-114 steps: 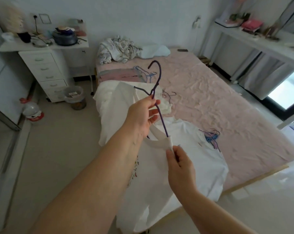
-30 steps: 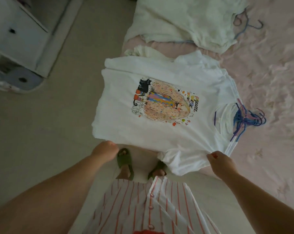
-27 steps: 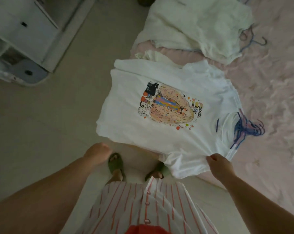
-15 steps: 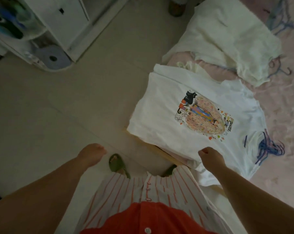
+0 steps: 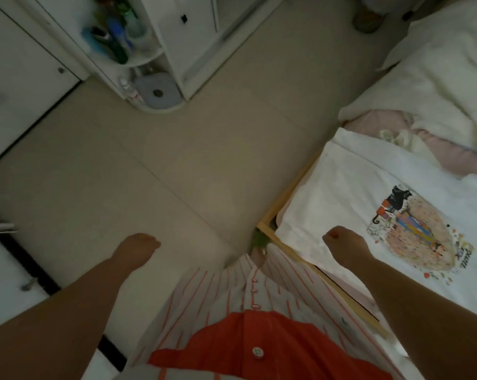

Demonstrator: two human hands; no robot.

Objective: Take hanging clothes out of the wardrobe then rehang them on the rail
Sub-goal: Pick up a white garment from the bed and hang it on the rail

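Note:
A white T-shirt [image 5: 341,193] with a colourful print lies flat on the bed at the right, its hem toward the wooden bed frame [image 5: 292,250]. My right hand [image 5: 342,242] hovers over the shirt's lower edge with fingers loosely curled, holding nothing. My left hand [image 5: 137,249] hangs over the floor to the left of my striped skirt, loosely curled and holding nothing. No hanger and no rail are in view.
A cream garment [image 5: 434,86] is piled on the pink sheet [image 5: 379,124] at the upper right. A white cabinet [image 5: 188,31] with corner shelves of bottles and a paper roll [image 5: 157,91] stands at the top. White doors [image 5: 18,86] line the left. Beige tiled floor [image 5: 155,171] lies between.
The shirt with its hanger was laid flat on the bed. My right hand has let go of its hem, and my view has swung left toward the floor and cabinet.

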